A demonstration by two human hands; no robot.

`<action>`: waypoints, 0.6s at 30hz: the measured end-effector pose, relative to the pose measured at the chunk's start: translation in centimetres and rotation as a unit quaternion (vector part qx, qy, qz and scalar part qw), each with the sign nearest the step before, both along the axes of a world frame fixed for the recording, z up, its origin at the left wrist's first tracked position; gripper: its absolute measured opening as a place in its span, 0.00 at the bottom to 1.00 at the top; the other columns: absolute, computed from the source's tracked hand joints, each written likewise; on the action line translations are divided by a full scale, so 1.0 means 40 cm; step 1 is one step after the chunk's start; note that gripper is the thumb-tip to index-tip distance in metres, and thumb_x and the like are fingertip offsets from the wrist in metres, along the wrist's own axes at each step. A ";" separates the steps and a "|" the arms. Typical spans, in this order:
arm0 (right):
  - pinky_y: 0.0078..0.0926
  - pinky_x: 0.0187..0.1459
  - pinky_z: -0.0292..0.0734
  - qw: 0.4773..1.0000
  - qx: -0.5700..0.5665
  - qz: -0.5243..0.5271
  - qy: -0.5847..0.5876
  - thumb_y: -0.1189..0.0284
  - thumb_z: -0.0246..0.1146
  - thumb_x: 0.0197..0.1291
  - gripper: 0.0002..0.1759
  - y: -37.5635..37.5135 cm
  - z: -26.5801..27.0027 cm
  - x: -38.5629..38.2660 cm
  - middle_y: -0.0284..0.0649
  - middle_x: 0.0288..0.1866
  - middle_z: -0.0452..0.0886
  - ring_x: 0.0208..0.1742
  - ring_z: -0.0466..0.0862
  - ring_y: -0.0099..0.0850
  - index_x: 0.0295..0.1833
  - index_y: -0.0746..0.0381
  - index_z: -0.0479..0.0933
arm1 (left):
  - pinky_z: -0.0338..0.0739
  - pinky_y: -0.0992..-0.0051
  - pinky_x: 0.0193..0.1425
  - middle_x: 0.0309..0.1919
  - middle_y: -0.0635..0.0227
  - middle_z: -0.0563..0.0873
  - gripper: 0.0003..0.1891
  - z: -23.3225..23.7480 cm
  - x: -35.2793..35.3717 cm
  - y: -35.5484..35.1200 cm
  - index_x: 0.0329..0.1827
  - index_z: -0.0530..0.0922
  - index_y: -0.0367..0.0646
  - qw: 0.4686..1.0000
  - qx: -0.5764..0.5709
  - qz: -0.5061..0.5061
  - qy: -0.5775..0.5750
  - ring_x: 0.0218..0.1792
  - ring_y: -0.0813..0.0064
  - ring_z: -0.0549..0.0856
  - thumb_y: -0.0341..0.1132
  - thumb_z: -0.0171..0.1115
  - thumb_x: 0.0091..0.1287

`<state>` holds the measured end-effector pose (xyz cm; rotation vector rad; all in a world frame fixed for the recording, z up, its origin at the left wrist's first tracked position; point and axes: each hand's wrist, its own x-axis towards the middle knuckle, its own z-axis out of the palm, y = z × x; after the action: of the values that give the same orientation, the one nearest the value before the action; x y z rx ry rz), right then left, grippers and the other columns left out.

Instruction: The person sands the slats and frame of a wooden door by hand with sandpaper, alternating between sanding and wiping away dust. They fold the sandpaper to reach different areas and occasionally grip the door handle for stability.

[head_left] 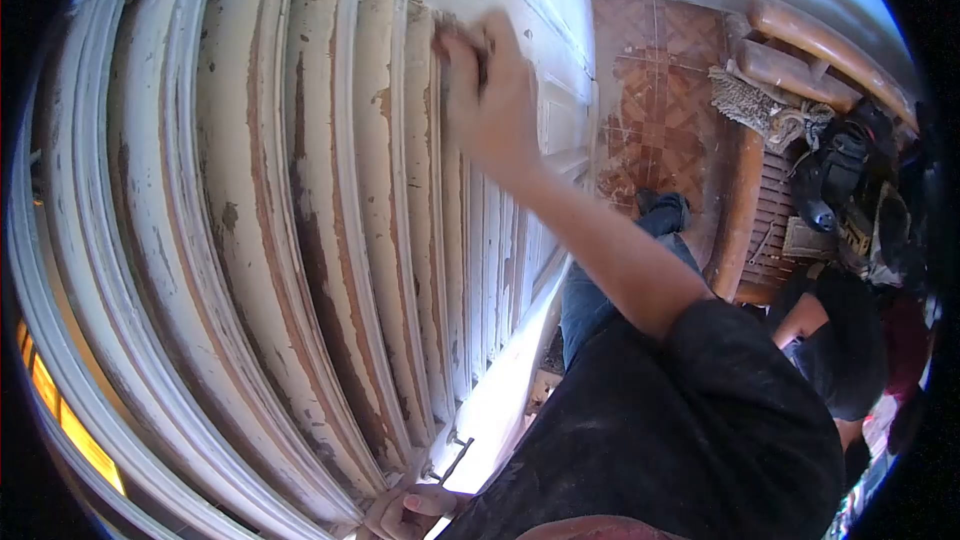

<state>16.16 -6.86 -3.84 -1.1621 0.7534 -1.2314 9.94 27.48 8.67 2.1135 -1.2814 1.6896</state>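
Observation:
A white slatted door [330,170] with chipped, peeling paint and bare brown wood fills the left side of the view. My right hand [490,90] is at the top end of the slats, smeared by motion. Its fingers are curled in, and whatever they hold is too blurred to make out. Down at the bottom edge, my left hand [410,512] closes round the door's edge, with its thumb showing and the other fingers partly hidden. Close to it sits a metal door handle [457,458].
Brown patterned floor tiles [650,100] lie beyond my legs. On the right stands a wooden bench [740,210] carrying a woven cloth [760,110], dark bags [840,160] and other items. Another person [840,340] in dark clothing is partly visible at the far right.

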 end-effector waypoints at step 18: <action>0.35 0.39 0.78 0.993 -0.079 -0.046 0.074 0.73 0.60 0.72 0.08 -0.078 0.006 0.021 0.50 0.31 0.83 0.35 0.87 0.42 0.43 0.64 0.69 | 0.62 0.71 0.38 0.16 0.73 0.69 0.22 0.015 -0.027 0.013 0.16 0.67 0.49 1.000 0.012 0.027 -0.008 0.34 0.71 0.68 0.47 0.63 0.64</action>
<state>16.99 -9.97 -3.61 -1.3727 0.8405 -1.3098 8.84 28.00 9.28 2.1715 -1.2673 1.7228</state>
